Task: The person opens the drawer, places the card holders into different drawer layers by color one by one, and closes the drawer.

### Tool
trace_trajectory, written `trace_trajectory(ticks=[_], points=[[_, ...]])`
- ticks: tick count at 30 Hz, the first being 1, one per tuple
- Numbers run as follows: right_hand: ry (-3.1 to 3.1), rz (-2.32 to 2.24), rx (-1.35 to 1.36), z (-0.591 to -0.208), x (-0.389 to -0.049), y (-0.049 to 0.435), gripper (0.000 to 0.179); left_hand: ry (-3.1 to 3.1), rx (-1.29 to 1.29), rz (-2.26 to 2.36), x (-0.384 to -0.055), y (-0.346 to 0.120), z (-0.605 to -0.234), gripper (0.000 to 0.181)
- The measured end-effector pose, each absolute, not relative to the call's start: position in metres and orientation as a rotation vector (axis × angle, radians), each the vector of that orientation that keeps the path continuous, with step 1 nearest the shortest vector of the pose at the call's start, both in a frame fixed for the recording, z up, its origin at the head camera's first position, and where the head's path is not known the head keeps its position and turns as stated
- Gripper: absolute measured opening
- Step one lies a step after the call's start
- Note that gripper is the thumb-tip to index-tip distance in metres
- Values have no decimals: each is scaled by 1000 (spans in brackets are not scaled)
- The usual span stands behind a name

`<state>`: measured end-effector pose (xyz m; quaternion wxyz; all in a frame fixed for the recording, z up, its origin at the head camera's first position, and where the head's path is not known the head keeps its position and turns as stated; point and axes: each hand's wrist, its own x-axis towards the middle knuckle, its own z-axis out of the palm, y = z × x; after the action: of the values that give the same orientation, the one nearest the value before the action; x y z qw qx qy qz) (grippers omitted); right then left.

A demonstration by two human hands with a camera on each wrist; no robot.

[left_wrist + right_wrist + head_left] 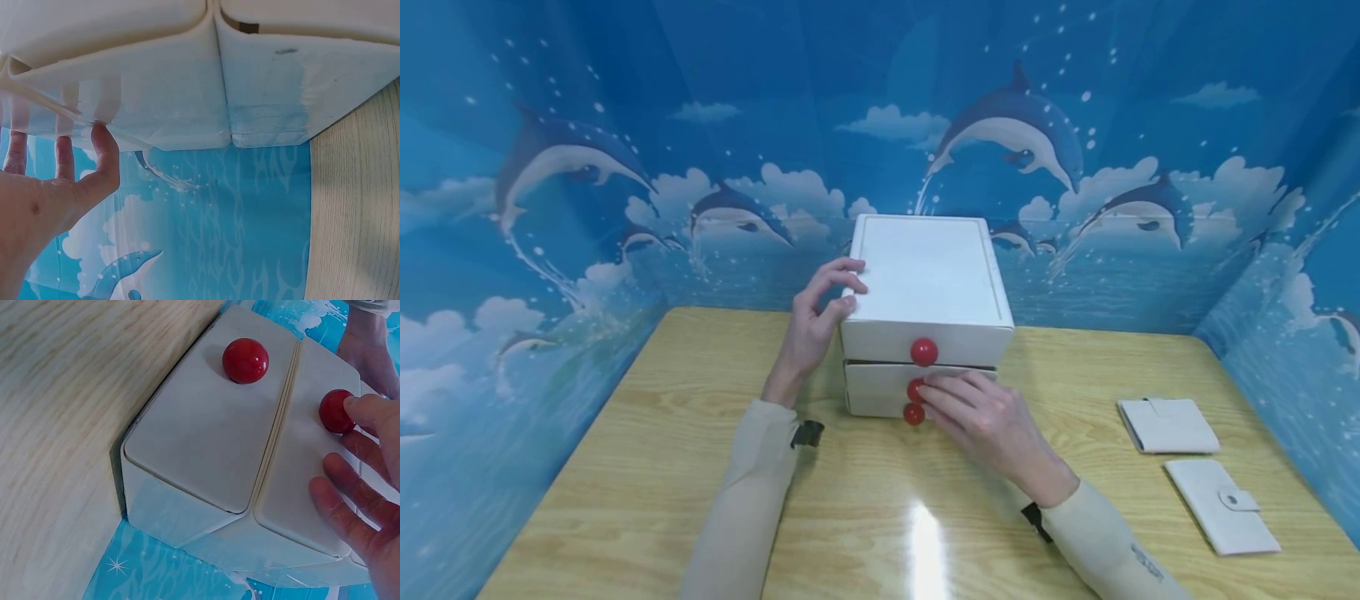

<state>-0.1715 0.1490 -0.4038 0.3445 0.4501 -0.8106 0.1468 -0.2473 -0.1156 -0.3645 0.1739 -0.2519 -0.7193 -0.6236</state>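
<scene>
A white box of stacked drawers (928,271) stands at the middle back of the table, with red round knobs on its fronts. My right hand (988,421) pinches the middle red knob (336,411) between thumb and index finger, the other fingers spread over the drawer front (300,462). Below it sits the lowest red knob (913,414), untouched. The top red knob (923,351) is just above my fingers in the head view. My left hand (816,317) rests on the box's upper left edge, and in the left wrist view its fingertips (103,134) touch the side wall.
Two white wallets lie on the right of the wooden table (700,467): a closed one (1168,426) and, nearer me, one with a snap strap (1213,507). A blue dolphin-print curtain (760,100) surrounds the table's back and sides, close behind the box.
</scene>
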Motion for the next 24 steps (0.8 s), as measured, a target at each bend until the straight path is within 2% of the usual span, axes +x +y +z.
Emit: trace_trajectory(ticks=[16, 24], points=[[-2089, 392, 1157, -404, -176, 149, 43, -2053, -701, -1755, -248, -115, -365, 25], [-2112, 389, 1149, -406, -176, 150, 38, -2055, -699, -1748, -248, -115, -365, 26]])
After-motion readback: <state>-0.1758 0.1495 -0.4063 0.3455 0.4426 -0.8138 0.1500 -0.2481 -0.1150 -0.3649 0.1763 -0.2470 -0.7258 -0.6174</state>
